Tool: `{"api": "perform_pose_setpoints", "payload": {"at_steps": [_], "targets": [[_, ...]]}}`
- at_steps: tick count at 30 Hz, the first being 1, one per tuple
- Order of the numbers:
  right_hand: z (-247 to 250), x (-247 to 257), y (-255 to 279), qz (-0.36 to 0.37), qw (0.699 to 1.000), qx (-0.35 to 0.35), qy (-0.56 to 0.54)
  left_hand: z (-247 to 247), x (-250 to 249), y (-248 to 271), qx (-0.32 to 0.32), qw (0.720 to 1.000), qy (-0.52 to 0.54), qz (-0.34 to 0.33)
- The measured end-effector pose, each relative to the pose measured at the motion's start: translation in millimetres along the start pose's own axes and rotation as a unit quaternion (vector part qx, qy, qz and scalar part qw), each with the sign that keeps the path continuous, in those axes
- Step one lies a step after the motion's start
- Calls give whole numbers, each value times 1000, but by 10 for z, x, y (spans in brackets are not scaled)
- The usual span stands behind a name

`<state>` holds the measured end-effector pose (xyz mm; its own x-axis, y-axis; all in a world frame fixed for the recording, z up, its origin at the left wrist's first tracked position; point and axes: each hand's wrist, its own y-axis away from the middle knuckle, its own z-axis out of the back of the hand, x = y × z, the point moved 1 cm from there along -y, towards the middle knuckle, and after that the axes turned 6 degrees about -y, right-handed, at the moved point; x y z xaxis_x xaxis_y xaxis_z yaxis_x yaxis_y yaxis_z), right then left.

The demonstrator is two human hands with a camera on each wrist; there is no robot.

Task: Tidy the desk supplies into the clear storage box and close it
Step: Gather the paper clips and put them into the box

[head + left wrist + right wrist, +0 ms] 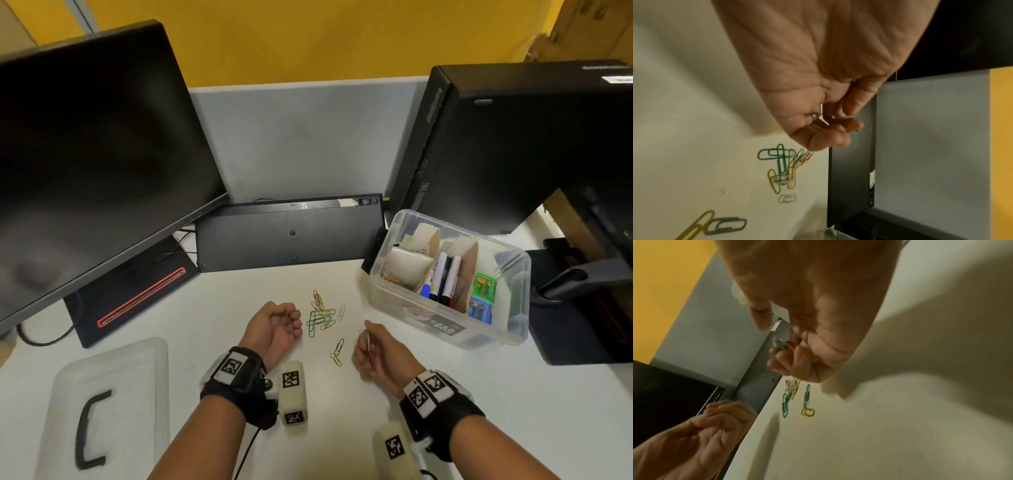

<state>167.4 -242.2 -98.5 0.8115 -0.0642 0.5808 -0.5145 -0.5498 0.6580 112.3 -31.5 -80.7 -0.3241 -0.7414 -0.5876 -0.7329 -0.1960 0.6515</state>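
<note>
Several coloured paper clips (320, 315) lie in a loose pile on the white desk, between my hands; two more paper clips (337, 353) lie nearer me. My left hand (284, 322) rests palm up left of the pile, fingers curled round a few paper clips (819, 119). My right hand (368, 346) hovers right of the pile, its curled fingers holding several paper clips (784, 345). The clear storage box (442, 322) stands open at the right, with markers, tape and small packets inside. Its lid (113, 377) lies at the near left, black handle up.
A dark monitor (96, 154) stands at the back left on a black base (137, 291). A black keyboard (291, 236) leans upright against the grey partition. A black computer tower (513, 144) rises behind the box; a black stand (582, 308) sits right of it.
</note>
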Motion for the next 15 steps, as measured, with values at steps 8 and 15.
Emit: {"api": "perform_pose_setpoints", "payload": {"at_steps": [8, 15], "targets": [[-99, -15, -31, 61, 939, -72, 332, -132, 21, -145, -97, 837, -528, -110], [-307, -145, -63, 79, 766, -139, 623, -236, 91, -308, -130, 600, -780, -116]]}}
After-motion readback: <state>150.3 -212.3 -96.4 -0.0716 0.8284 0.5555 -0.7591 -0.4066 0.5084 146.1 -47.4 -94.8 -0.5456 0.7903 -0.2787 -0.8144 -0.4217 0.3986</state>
